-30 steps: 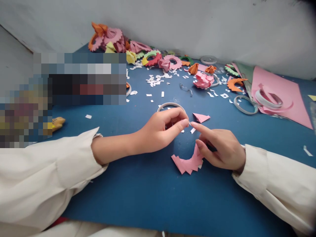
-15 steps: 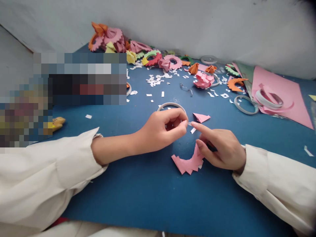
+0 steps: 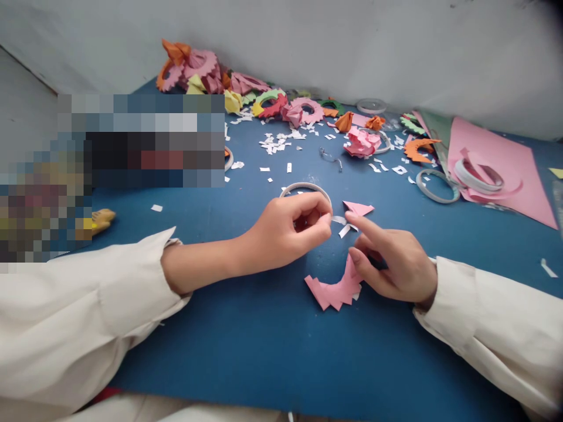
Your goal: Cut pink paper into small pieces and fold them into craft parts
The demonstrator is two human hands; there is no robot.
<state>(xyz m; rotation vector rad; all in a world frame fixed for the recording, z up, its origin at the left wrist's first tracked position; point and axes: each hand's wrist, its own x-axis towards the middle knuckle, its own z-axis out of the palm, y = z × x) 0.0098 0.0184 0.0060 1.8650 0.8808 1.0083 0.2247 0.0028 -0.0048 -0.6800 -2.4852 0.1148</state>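
My left hand (image 3: 285, 234) is curled, with thumb and forefinger pinched on a small white strip of tape (image 3: 338, 221). The forefinger of my right hand (image 3: 391, 261) reaches out and touches the other end of that strip. The rest of my right hand holds a pink arc of folded paper points (image 3: 336, 290) that rests on the blue table (image 3: 246, 351). A tape roll (image 3: 305, 188) lies just behind my left hand. A single pink folded triangle (image 3: 358, 207) sits beyond my right fingertip.
Finished toothed paper rings in pink, orange, green and yellow (image 3: 246, 94) pile up along the back wall. White paper scraps (image 3: 281, 143) litter the middle. Pink sheets (image 3: 497, 170) and more tape rolls (image 3: 435, 186) lie at the right. A blurred-out area covers the left.
The white strip between my two fingertips has been drawn out a little longer. Both hands stay almost in place.
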